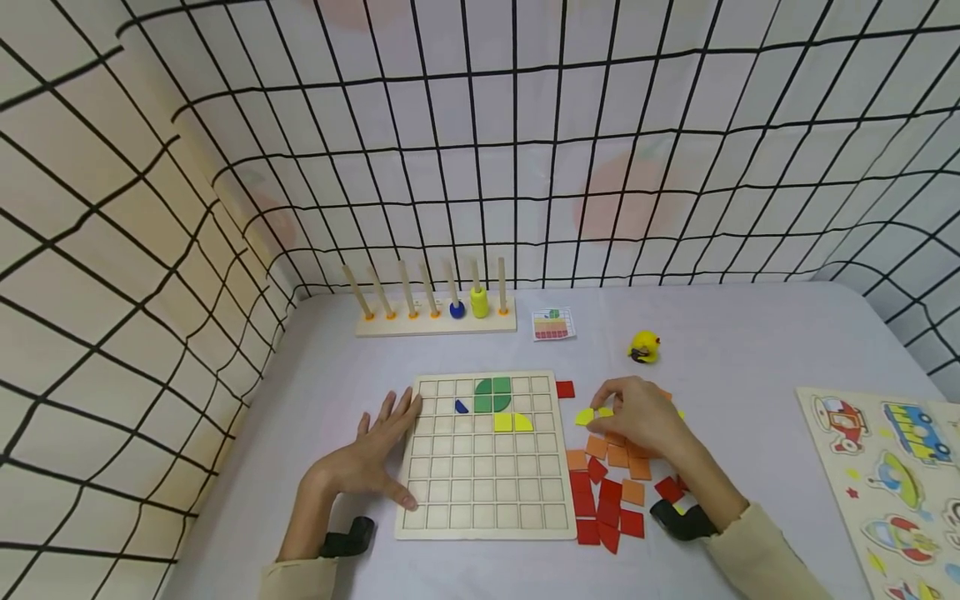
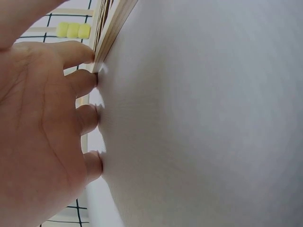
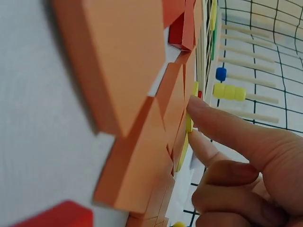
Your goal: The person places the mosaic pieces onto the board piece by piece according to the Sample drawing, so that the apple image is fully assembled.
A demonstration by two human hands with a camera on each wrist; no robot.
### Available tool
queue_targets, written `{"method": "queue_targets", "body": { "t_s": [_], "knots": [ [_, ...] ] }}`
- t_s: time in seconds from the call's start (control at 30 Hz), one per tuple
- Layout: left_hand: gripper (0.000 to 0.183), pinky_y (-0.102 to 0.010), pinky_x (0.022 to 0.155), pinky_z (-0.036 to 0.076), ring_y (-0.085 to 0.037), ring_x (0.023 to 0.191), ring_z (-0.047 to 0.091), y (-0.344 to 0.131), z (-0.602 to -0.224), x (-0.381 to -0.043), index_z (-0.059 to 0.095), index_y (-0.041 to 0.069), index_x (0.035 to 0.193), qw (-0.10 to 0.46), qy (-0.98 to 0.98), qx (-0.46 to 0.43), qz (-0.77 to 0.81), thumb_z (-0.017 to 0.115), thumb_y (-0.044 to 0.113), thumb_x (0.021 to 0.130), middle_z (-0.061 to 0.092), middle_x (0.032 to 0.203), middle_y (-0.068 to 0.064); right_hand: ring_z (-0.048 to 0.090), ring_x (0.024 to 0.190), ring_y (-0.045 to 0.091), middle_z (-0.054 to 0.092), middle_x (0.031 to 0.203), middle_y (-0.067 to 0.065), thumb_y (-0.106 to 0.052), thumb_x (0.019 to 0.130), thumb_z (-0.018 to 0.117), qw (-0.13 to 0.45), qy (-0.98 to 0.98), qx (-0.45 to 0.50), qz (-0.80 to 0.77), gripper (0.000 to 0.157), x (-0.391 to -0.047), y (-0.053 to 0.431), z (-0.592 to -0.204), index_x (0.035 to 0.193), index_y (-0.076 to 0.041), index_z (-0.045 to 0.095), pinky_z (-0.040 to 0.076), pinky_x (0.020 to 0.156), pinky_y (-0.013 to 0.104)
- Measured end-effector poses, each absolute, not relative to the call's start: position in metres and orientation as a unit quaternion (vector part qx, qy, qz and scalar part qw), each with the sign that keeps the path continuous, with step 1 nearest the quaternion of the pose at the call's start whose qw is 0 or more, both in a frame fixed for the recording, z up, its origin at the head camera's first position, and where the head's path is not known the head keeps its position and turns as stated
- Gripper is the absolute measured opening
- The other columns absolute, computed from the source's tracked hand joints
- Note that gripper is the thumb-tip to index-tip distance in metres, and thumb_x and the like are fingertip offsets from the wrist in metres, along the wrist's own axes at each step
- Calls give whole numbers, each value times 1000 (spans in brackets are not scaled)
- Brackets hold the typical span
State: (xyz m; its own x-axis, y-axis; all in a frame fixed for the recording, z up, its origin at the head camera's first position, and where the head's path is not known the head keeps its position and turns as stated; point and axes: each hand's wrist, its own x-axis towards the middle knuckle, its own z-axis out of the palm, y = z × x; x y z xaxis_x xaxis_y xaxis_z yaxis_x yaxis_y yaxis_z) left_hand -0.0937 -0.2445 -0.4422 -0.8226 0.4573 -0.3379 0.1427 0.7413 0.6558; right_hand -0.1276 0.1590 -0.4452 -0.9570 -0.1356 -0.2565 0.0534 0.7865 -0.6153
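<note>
My left hand [image 1: 369,458] lies with spread fingers along the left edge of the wooden grid board [image 1: 442,492]. In the left wrist view its fingertips [image 2: 90,118] rest on the cloth beside the board's side. On the board sit green tiles [image 1: 483,403], two yellow tiles [image 1: 503,422] and a small blue piece [image 1: 461,407]. Right of the board, my right hand [image 1: 637,414] pinches a yellow tile with a curved edge [image 1: 584,417] between thumb and forefinger, over the loose orange tiles [image 3: 137,156]. Another yellow tile [image 1: 604,412] is partly hidden by the fingers.
Red tiles [image 1: 609,490] lie along the board's right side. Behind it stand a peg rack [image 1: 435,327] with blue and yellow beads, a small pattern card [image 1: 553,323] and a yellow duck [image 1: 644,346]. A picture puzzle board [image 1: 862,483] lies far right. Black netting surrounds the table.
</note>
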Motion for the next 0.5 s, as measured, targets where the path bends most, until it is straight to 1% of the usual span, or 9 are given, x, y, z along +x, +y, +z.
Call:
{"method": "queue_targets", "body": {
  "t_s": [0.13,0.23,0.33,0.43,0.5],
  "knots": [
    [148,-74,121,-15,-43,159,-21,-244,-443,-94,5,7,167,246,903,166,311,101,34,57,-11,173,-19,43,56,16,44,61,1,-21,84,85,128,935,-46,-328,23,-130,158,-442,101,-7,76,30,50,23],
    [149,-74,121,-13,-44,159,-19,-242,-443,-94,6,8,167,242,909,164,297,101,37,57,-10,173,-19,39,52,16,40,58,-1,-22,85,84,129,927,-67,-347,24,-132,150,-438,102,-7,77,27,48,21],
    [148,-74,122,-12,-45,159,-17,-241,-444,-93,6,9,167,237,916,161,279,101,40,57,-9,174,-18,35,53,14,35,58,-2,-22,84,86,137,913,-101,-371,23,-134,134,-435,101,-9,77,24,48,21],
    [148,-73,122,-12,-44,159,-17,-240,-443,-92,6,9,167,234,919,159,274,101,40,57,-8,174,-17,32,54,13,32,58,-4,-21,83,88,142,903,-137,-382,22,-136,111,-436,98,-10,78,23,50,21],
    [148,-73,122,-12,-44,159,-17,-241,-443,-91,5,9,167,232,919,159,276,101,39,57,-8,174,-17,33,55,13,33,58,-4,-20,81,89,138,902,-157,-377,21,-137,93,-436,96,-10,78,23,52,22]
  ]
}}
